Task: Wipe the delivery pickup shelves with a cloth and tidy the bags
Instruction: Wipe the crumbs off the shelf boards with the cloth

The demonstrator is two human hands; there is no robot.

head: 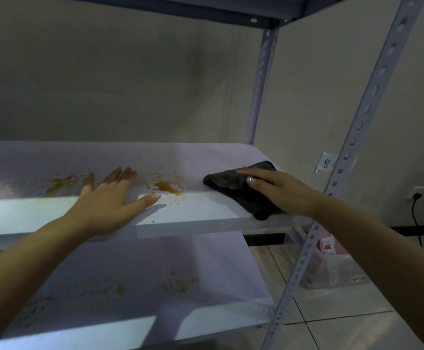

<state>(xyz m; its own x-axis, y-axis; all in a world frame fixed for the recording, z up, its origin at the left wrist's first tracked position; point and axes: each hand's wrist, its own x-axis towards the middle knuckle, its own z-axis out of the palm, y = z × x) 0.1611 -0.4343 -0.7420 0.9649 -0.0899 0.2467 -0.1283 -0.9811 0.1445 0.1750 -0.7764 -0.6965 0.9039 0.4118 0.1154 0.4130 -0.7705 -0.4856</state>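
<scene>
Middle shelf (205,213): white board, runs from the left edge to the right posts. Brownish smear (63,184) on its left part, with fine specks around it.

Left hand (110,198): lies flat on the shelf, palm down, fingers straight and spread wide, thumb out to the right. Holds nothing. It sits between the 2 stains, near the front edge.

Brown spill (168,187): just right of the left thumb, small droplets scattered around it and toward the far side.

Dark cloth (236,192): folded, lying at the right end of the middle shelf, its near corner hanging slightly past the front edge. Well apart from the spill.

Right hand (279,189): rests on top of the cloth, fingers straight and laid over it, pressing it to the shelf. No curl around the fabric visible.

Lower shelf (205,261): yellowish crumbs and stains in 2 patches (178,285).

Right side: 2 perforated metal posts (372,97); paper label (328,161) on the wall behind the near post; wall socket (416,194) with a black plug; clear plastic box (332,263) on the tiled floor.
</scene>
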